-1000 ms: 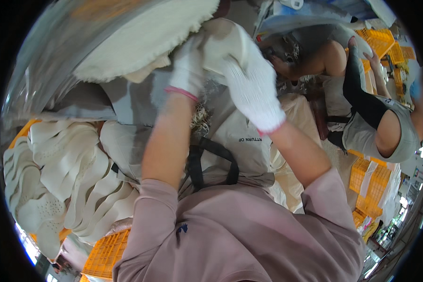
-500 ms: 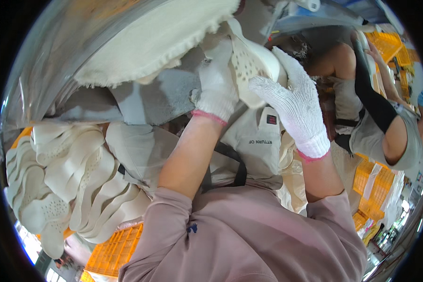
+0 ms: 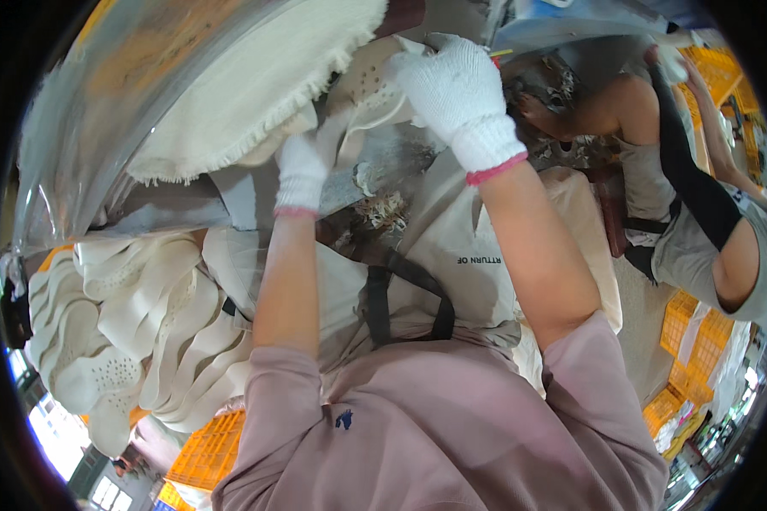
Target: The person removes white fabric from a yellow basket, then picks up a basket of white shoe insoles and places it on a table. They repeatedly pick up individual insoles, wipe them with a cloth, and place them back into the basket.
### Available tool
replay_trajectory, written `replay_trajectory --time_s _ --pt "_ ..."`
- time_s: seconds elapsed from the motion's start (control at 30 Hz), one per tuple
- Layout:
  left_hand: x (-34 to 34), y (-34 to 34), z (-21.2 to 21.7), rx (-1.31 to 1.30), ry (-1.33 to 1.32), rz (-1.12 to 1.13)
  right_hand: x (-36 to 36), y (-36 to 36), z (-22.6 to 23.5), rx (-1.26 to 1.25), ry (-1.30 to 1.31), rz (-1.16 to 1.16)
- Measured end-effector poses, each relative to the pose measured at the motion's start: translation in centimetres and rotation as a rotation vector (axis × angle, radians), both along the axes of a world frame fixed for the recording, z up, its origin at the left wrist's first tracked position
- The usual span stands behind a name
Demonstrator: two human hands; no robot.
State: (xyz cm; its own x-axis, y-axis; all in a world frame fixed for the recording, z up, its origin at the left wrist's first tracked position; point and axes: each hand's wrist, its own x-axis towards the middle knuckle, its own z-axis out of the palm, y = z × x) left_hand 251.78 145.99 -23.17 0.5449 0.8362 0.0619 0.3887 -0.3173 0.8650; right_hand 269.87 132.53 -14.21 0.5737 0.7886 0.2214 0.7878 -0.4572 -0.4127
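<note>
One right hand [image 3: 456,89] is pinched on a white piece with holes [image 3: 366,83], but the left hand [image 3: 302,162] is too blurry to tell its grip. The piece is just right of the big fuzzy pad [image 3: 247,98]; a pile of curvy pieces [image 3: 136,319] lies below the pad, leftward. Holding both ends firmly, fingers off the pad's edge, should help.

2 gloves [image 3: 460,89]; 1 held pc [image 3: 371,77]
</note>
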Motion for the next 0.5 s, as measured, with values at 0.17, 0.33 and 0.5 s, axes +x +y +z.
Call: replay_trajectory --time_s 0.17,0.33,0.5 --pt "0.4 -7.1 4.1 -0.591 -0.268 -0.087 -1.6 1.0 3.3 0.031 0.116 0.069" --pt "6.3 -7.4 3.2 -0.991 -0.765 0.098 -6.2 -6.6 8.5 0.015 -0.119 0.371" --pt "2.4 -8.1 3.1 -1.384 -0.829 -0.057 -7.1 -8.3 6.2 -0.186 -0.588 0.405"
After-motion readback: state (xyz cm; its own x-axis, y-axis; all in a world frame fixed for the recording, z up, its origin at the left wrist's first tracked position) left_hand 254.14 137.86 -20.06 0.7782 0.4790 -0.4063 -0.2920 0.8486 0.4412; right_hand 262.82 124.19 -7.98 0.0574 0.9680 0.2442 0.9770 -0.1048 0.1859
